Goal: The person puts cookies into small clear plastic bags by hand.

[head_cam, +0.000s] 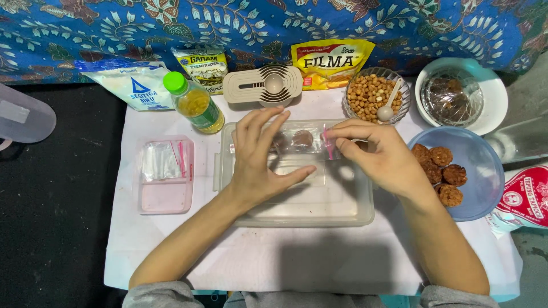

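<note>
My left hand [260, 157] lies flat, fingers spread, on a small clear plastic bag [299, 141] holding two brown fried balls, inside a clear rectangular container [342, 211]. My right hand [379, 157] pinches the bag's right end, where a pink strip shows, between thumb and forefinger. A blue bowl [479, 188] with several more brown balls sits just right of my right hand.
A pink tray [165, 197] of empty plastic bags lies at the left. At the back stand an oil bottle [195, 104], flour, salt and yellow sachet packs, a beige round tool [262, 85], a glass bowl of peanuts with a spoon [374, 94], and a white bowl [494, 94].
</note>
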